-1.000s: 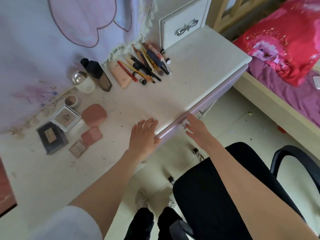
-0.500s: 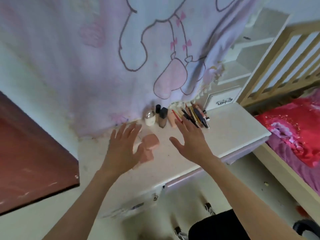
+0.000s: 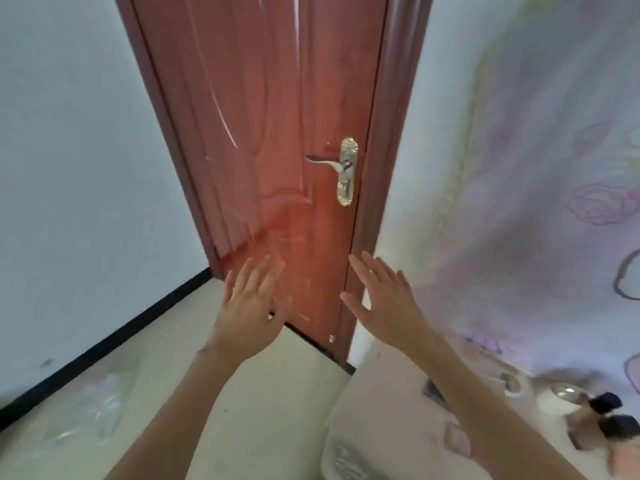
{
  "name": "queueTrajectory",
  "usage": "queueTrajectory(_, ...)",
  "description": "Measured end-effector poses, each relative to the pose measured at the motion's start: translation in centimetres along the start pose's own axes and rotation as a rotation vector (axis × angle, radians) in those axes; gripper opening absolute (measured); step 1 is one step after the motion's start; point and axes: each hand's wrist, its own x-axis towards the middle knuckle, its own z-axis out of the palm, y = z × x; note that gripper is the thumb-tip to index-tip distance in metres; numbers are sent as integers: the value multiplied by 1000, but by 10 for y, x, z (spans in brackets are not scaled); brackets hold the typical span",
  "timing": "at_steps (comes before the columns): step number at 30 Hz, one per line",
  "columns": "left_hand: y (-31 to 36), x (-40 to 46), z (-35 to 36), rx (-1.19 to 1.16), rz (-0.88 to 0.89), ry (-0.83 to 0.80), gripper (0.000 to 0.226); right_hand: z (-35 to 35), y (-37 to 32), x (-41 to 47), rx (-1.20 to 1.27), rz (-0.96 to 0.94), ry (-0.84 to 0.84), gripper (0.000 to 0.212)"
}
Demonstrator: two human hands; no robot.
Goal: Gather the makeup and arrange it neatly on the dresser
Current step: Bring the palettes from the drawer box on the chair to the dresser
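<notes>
My left hand [image 3: 251, 303] and my right hand [image 3: 381, 299] are raised in front of me with fingers spread, holding nothing. They hover in the air before a red door, away from the makeup. The white dresser [image 3: 377, 410] shows only at the lower right. On it, blurred, lie a white jar with a silver lid [image 3: 561, 398], a dark-capped bottle [image 3: 609, 415] and some flat compacts [image 3: 457, 439]. My right forearm crosses over part of the dresser top and hides some of the items.
A closed red door [image 3: 277, 150] with a metal lever handle [image 3: 341, 168] fills the middle. White wall stands at the left, a pale cartoon-printed cloth [image 3: 536, 202] hangs at the right. Cream floor tiles [image 3: 242, 410] lie below, with a crumpled clear plastic piece [image 3: 93, 414] at left.
The view has swung left from the dresser to the door. Both hands have lifted off the dresser edge and drawer and now hang open in the air.
</notes>
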Motion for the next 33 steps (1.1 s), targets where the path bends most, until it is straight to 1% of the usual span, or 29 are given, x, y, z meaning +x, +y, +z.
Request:
queueTrajectory(4, -24, -57, -14, 4, -333, 54, 82, 21, -50, 17, 49, -244, -86, 63)
queueTrajectory(6, -33, -89, -22, 41, -467, 70, 84, 32, -77, 18, 60, -375, -144, 64)
queueTrajectory(12, -65, -195, -68, 155, -786, 242, 80, 67, -183, 10, 46, -701, -286, 64)
queueTrajectory(19, -89, -339, -101, 218, -1146, 391, 80, 116, -314, -42, 61, -1043, -450, 63)
queueTrajectory(25, -132, -435, -129, 232, -1376, 506, 78, 168, -442, -87, 41, -1291, -523, 62)
queueTrajectory(28, -164, -481, -145, 217, -1498, 515, 72, 194, -503, -111, 17, -1381, -556, 63)
queueTrajectory(30, -187, -513, -158, 228, -1554, 544, 74, 215, -548, -128, 2, -1452, -550, 63)
queueTrajectory(33, -210, -557, -178, 265, -1619, 584, 82, 239, -611, -157, -13, -1511, -618, 65)
